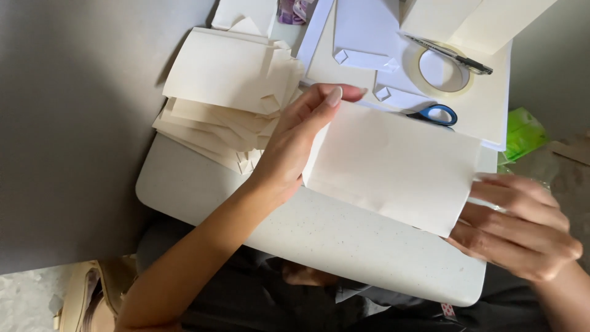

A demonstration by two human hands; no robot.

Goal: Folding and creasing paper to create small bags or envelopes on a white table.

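While the person sits at a small white desk (344, 246), both hands hold one sheet between them.
Held sheet: a cream folded sheet of paper (393, 166), lying slanted just above the middle of the desk, its long edges running from upper left to lower right.
Left hand: the left hand (295, 138) lies along the sheet's left edge, fingers stretched out and pressed flat on the upper corner, thumb tucked behind; it grips the paper lightly rather than clenching.
Right hand: the right hand (522, 224) pinches the sheet's lower right corner, fingers curled around the edge.
Stack: a fanned pile of folded cream papers (224, 98) rests on the desk's upper left, just behind the left hand, spilling over the desk edge.
White sheets: flat white card sheets (485, 110) lie at the far side, some with folded corners.
Tape: a ring of clear tape (444, 71) sits on the white sheets.
Pen: a dark pen (455, 56) lies across the tape ring's top.
Scissors: a blue scissors handle (437, 114) peeks out just above the held sheet.
Green item: a green wrapper (522, 132) lies off the desk's right edge.
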